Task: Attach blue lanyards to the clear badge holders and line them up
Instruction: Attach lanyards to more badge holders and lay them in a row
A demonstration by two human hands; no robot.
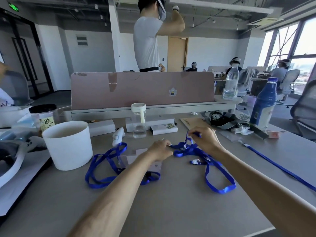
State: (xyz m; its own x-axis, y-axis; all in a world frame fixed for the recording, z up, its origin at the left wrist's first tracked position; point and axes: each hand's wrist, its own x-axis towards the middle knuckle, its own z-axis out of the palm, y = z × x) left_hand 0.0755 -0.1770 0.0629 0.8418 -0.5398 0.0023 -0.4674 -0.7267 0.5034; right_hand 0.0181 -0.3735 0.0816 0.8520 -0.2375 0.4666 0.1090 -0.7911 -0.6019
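at the middle of the grey bench (171,211), both hands work on one blue lanyard (215,177). the left hand (160,151) is curled, fingers pinched on something small and pale at the lanyard's clip end — whether that is a badge holder i cannot tell. the right hand (205,141) is closed on a raised loop of the same strap, lifting it just above the bench; the rest of the strap trails toward the near edge in a long loop. to the left, partly under the left forearm, a second blue lanyard (102,168) lies coiled around clear badge holders (130,159). a third lanyard (277,165) runs straight along the right side, well apart. a white bucket (68,144) stands left, near the coil.
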